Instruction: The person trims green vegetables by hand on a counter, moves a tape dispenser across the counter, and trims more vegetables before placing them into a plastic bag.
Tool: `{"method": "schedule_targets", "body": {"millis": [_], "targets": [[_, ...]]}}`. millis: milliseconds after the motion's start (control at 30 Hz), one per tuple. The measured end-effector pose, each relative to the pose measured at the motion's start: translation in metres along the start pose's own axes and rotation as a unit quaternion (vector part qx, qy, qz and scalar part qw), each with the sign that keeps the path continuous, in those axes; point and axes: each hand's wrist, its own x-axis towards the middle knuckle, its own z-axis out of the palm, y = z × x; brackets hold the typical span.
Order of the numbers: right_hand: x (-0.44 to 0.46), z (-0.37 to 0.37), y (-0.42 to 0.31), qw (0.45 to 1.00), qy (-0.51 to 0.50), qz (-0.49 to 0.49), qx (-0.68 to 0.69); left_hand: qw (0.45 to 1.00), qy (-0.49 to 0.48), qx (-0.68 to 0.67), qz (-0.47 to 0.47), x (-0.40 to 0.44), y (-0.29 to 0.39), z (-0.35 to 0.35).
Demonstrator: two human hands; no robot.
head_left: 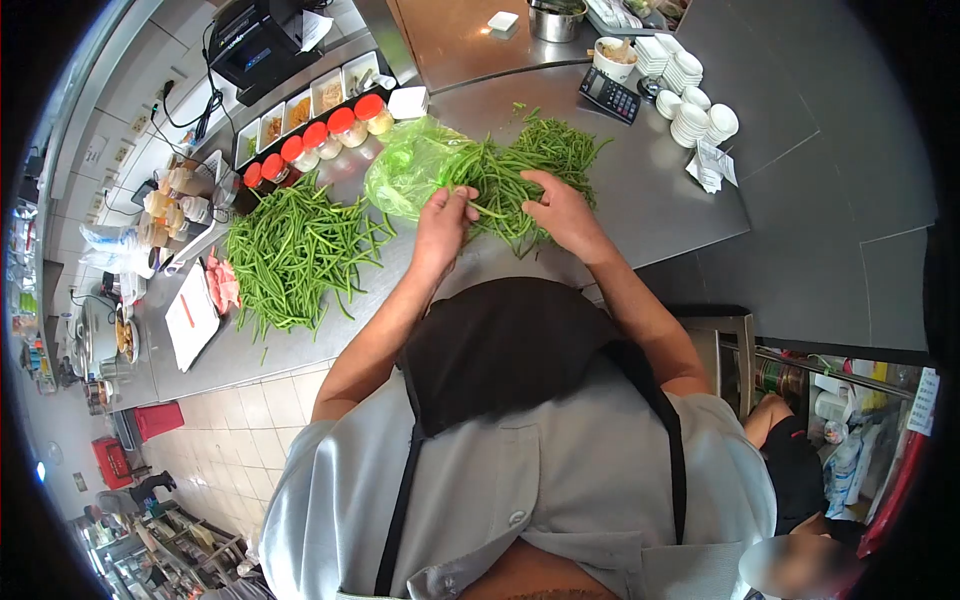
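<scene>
A pile of long green beans (548,150) lies on the steel counter in front of me, beside a crumpled translucent green plastic bag (405,170). My left hand (447,222) is at the near left edge of this pile, next to the bag, its thumb and fingers pinched on a green bean (490,212). At the pile's right side is my right hand (565,215), thumb and index finger apart over the beans. A second, larger heap of green beans (300,255) spreads to the left of my left arm.
Red-lidded jars (347,128) and a row of ingredient trays (298,112) line the back left. A white cutting board (191,315) lies far left. At the right are a calculator (609,95), a paper cup (614,62) and stacked white dishes (690,122). Another person (790,470) is lower right.
</scene>
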Motion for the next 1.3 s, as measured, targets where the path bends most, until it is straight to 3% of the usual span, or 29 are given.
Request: {"method": "schedule_targets", "body": {"millis": [133,300,400,733,900,1000,1133,1300], "targets": [[-0.001,0.019,0.014,0.993,-0.044,-0.081,0.07,0.998,0.017,-0.055,-0.021,-0.003,-0.004,-0.009],[-0.006,0.01,-0.006,0.994,-0.096,-0.048,-0.006,0.999,0.024,0.021,0.03,-0.011,-0.004,-0.005],[-0.006,0.016,-0.003,0.994,-0.085,-0.062,0.0,0.987,0.02,0.104,0.124,-0.009,-0.013,-0.005],[-0.006,0.023,-0.002,0.995,-0.085,-0.041,-0.028,0.98,-0.013,0.122,0.159,-0.025,-0.008,0.001],[-0.008,0.032,0.007,0.991,-0.11,-0.067,0.047,0.969,-0.032,0.161,0.182,-0.04,0.006,-0.001],[-0.012,0.034,0.002,0.988,-0.128,-0.053,0.073,0.953,-0.027,0.193,0.234,-0.044,0.005,-0.004],[-0.02,0.028,-0.017,0.987,-0.148,-0.024,0.052,0.951,0.0,0.217,0.221,-0.052,0.006,-0.01],[-0.024,0.028,-0.02,0.983,-0.169,-0.054,0.049,0.924,0.011,0.265,0.275,-0.058,0.006,-0.01]]}}
